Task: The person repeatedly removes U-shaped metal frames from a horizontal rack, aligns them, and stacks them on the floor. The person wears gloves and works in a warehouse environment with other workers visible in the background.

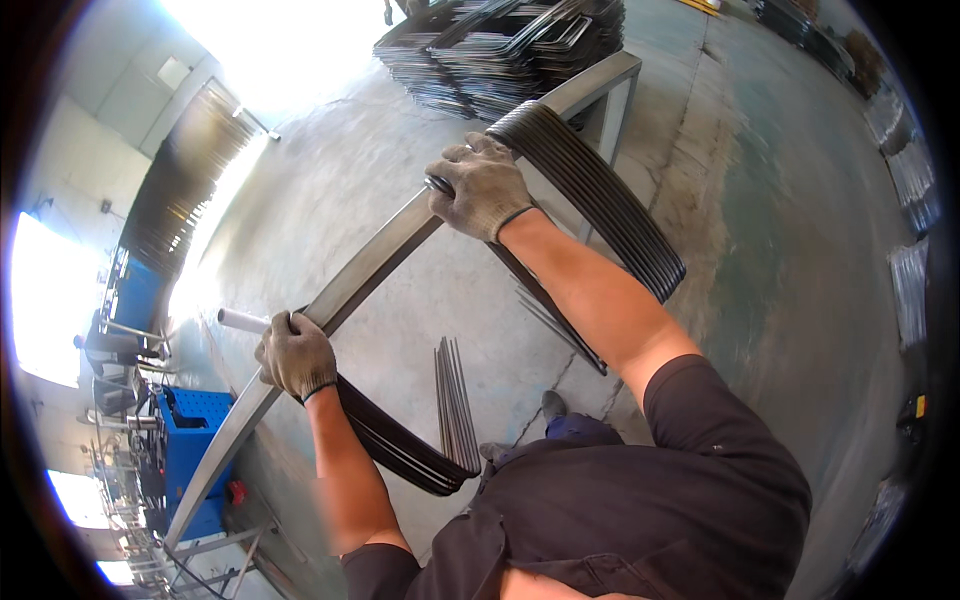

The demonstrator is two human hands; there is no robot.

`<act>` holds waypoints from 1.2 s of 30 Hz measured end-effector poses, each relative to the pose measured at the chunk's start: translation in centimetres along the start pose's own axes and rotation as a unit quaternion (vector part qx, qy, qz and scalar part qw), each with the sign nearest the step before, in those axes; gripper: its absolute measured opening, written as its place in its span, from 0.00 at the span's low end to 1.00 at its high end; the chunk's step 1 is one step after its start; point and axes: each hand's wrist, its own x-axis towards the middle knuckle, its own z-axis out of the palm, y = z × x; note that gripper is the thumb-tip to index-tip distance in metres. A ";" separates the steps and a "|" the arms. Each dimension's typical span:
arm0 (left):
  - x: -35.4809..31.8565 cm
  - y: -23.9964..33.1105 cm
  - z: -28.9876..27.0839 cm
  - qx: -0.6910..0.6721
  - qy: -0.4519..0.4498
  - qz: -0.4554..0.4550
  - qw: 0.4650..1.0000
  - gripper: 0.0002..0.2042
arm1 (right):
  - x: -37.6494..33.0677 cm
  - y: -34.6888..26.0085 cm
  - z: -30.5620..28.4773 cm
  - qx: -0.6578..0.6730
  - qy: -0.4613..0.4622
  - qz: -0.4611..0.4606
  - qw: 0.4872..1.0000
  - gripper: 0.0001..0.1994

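A long grey metal beam (385, 255) runs slantwise in front of me, with bent dark metal rods hung over it. My left hand (297, 353), in a grey-brown knit glove, is closed at the beam around the top of one bunch of bent metal rods (400, 445). Farther along, my right hand (480, 187), gloved the same way, closes over another bunch, whose dark lengths (545, 300) hang below my forearm. Just beyond that hand, a thick row of bent rods (595, 195) hangs over the beam. Both palms' inner sides are hidden.
A pale tube (243, 320) sticks out beside my left hand. Behind the beam's far end lies a large stack of bent metal frames (500, 60). A blue machine (195, 435) stands at left. Wrapped bundles (908, 165) line the right side. A beam leg (617, 120) reaches the concrete floor.
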 end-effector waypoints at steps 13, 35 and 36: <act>-0.1 1.8 4.4 -0.050 -0.024 0.011 0.998 0.14 | -1.7 -1.0 4.2 0.011 0.007 -0.090 0.996 0.19; -2.1 1.0 2.0 -0.111 0.029 0.010 0.993 0.09 | -1.6 -2.9 4.1 -0.067 -0.053 -0.094 0.992 0.23; -2.0 1.3 2.5 -0.118 0.043 0.019 0.992 0.09 | -1.5 -2.0 4.4 -0.071 -0.056 -0.093 0.992 0.23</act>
